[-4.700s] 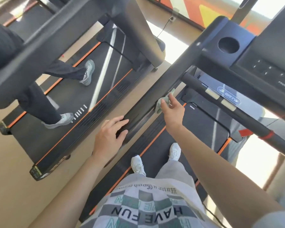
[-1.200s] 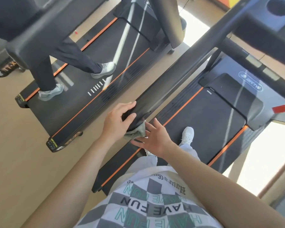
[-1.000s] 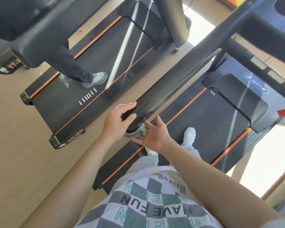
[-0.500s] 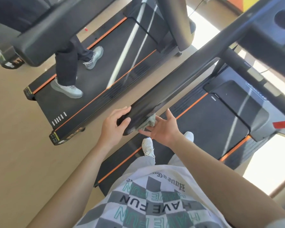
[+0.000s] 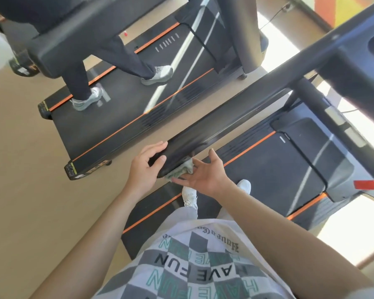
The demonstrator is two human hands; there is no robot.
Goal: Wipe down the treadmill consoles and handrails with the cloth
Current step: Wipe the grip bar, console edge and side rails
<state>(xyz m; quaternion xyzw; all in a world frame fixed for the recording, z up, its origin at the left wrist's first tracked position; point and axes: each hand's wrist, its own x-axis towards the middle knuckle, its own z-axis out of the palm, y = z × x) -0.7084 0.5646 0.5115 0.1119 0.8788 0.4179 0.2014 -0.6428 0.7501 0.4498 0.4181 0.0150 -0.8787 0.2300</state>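
"Cloth (image 5: 180,171) is where now?" asks the first observer.

"At the near end of the handrail (image 5: 225,117)," the second answers. "The right hand (image 5: 205,175) presses it against the lower side of the rail. Some seconds ago it was higher on this rail, closer to the console (image 5: 363,67). Since then it has travelled down the bar to the tip."

"And the hands?"

"They are close together at the rail tip, but they do not touch each other. The left hand (image 5: 148,169) is clamped on the end of the rail, with the fingers over the top and the thumb on the end face. The right hand lies palm up with straight fingers. It only pushes the cloth against the rail and does not pinch it."

"What does this mean for the task?"

"Probably this rail is almost done, and only the tip and the underside remain. The console is likely the next place to wipe, though nothing shows whether it is already clean. One risk is that the cloth is held by pressure only. It may fall on the belt (image 5: 279,169) if the palm moves away."
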